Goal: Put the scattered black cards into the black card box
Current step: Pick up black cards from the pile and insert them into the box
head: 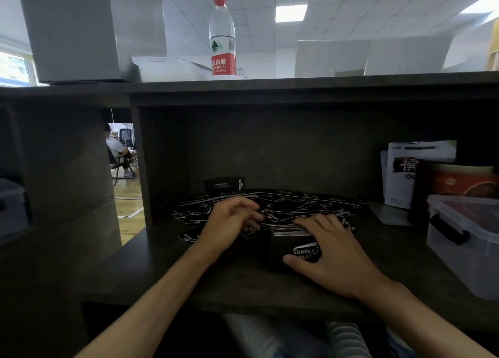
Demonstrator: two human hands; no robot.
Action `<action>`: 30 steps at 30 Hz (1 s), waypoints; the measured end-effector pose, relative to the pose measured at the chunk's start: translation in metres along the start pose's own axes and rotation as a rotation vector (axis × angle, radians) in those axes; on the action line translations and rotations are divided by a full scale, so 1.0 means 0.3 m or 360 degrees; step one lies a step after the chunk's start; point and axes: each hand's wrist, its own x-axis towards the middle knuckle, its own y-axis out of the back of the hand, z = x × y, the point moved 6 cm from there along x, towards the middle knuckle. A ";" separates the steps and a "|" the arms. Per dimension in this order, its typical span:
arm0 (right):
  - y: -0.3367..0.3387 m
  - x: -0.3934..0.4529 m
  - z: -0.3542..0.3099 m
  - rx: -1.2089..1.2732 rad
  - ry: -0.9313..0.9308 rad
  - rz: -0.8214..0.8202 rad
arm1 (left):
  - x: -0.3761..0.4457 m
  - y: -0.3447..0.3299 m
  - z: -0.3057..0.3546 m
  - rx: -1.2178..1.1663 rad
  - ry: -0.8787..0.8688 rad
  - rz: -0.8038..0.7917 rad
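Note:
Several black cards (pixel 291 206) with white print lie scattered over the dark desk shelf. The black card box (pixel 293 249) stands in front of them, its open top filled with stacked cards. My right hand (pixel 328 249) grips the box, thumb on its near face and fingers over the card stack. My left hand (pixel 229 222) sits to the left of the box with curled fingers on loose cards; what it holds is hidden. A black lid or second box (pixel 224 186) stands upright at the back.
A clear plastic container (pixel 464 239) sits at the right, with a red tin (pixel 461 181) and white packets (pixel 405 174) behind it. A water bottle (pixel 222 36) stands on the upper shelf. A wooden partition (pixel 145 168) bounds the left side.

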 end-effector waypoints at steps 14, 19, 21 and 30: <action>0.006 -0.004 0.000 0.0045 -0.0027 -0.0017 | -0.011 0.005 -0.037 0.1431 -0.0252 0.0080; 0.004 -0.003 0.003 0.0058 -0.0029 0.0007 | -0.027 0.067 0.007 0.0825 -0.0286 0.0362; 0.005 -0.003 0.001 0.0054 -0.0029 0.0010 | -0.038 0.074 0.020 0.0667 -0.0336 0.0461; -0.005 -0.003 0.008 0.0075 -0.0017 0.0000 | -0.052 -0.014 0.032 0.0284 -0.0281 -0.0058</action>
